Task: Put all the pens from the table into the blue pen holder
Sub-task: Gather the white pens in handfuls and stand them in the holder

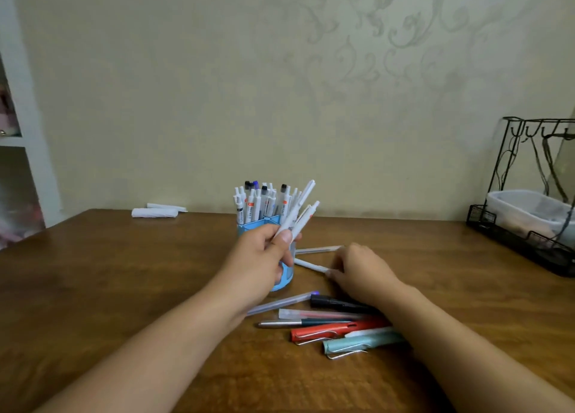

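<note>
The blue pen holder point(284, 277) stands mid-table, packed with several white pens point(261, 202). My left hand point(264, 253) is in front of it and grips a small bunch of white pens point(300, 213) that point up and to the right. My right hand point(361, 269) lies palm down on the table to the holder's right, its fingers on a white pen point(311, 264). Another pale pen point(317, 249) lies just behind. Nearer me lie a clear pen point(280, 303), a black marker point(336, 303), a red-ink pen point(317, 314), a red pen point(329, 331) and a mint pen point(357, 345), partly under my right forearm.
A black wire rack point(525, 194) with a plastic tub stands at the table's far right. Rolled white paper point(155, 212) lies at the back left edge. A white shelf point(21, 132) stands at the left. The wooden table point(124, 272) meets a papered wall.
</note>
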